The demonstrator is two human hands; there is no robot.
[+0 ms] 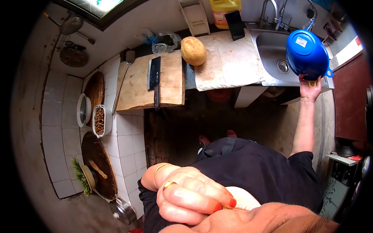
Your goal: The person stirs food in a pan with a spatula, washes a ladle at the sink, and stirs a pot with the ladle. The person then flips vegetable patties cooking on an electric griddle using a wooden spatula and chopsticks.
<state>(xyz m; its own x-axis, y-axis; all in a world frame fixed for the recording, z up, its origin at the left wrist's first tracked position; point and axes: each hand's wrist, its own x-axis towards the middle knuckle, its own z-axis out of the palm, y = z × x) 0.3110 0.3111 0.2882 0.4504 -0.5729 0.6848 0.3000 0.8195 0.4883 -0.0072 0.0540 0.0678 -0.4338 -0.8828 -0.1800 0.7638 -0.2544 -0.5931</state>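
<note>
Right hand (pixel 311 91) grasps a blue oval plastic basin (pixel 307 54) at two o'clock, by a stainless-steel sink (pixel 267 48); red-nailed left hand (pixel 190 194) curls at six o'clock, its hold impossible to tell.

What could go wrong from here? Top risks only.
1. The blue basin is held by the right hand alone, at its near end; it might slip or swing.
2. The cleaver lies with its handle end at the front edge of the wooden board; a bump could knock it off.
3. The dark phone-like slab is close to the sink; splashes may reach it.
</note>
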